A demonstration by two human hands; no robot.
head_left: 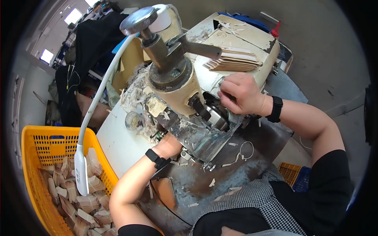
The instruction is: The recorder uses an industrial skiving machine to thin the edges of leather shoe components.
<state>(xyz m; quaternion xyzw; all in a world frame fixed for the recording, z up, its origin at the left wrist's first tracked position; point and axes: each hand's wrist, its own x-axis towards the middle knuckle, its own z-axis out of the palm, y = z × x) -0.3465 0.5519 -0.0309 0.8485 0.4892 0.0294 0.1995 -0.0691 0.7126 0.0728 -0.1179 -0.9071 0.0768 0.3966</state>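
As far as my feed shows, the left hand (169, 146) is partly hidden by the machine (173, 93); I can't tell if it's holding anything. Right hand (242, 94) is curled at the machine's right side, grip contents unclear. Machine stands between both hands. Stack of flat tan pieces (234, 61) lies on the cream cover (240, 39) just beyond the right hand; bundled pieces (87, 202) sit in the yellow crate (29, 157).
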